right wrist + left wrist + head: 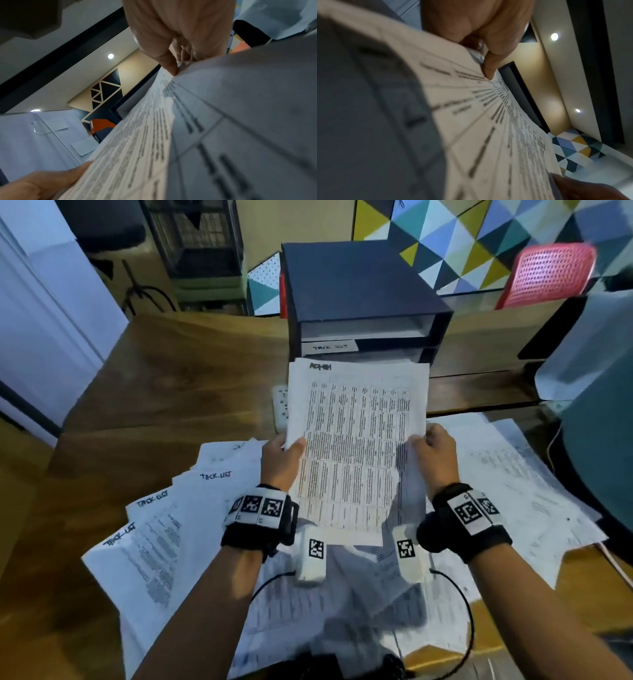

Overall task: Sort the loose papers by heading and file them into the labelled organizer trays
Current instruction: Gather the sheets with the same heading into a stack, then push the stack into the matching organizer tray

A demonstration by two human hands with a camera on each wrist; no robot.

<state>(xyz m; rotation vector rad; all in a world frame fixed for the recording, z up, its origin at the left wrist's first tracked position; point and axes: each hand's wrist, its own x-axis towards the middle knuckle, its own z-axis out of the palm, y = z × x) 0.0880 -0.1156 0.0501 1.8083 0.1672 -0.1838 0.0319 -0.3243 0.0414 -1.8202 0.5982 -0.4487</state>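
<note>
Both hands hold up a thin stack of printed table sheets headed "ADMIN" (356,440) just in front of the black organizer (359,302). My left hand (284,455) pinches the stack's left edge, thumb on top; my right hand (435,450) pinches the right edge. In the left wrist view the left thumb (489,67) presses on the sheets (488,135). The right wrist view shows the right thumb (169,65) on the sheets (145,142). One organizer tray carries a "TASK LIST" label (329,347). Loose papers headed "TASK LIST" (178,525) fan out at the left.
More loose papers (513,474) cover the wooden desk (154,392) at the right and under my arms. A white power strip (281,407) lies beside the organizer. A red chair (548,273) stands behind, and a dark bulky object (596,419) is at the right.
</note>
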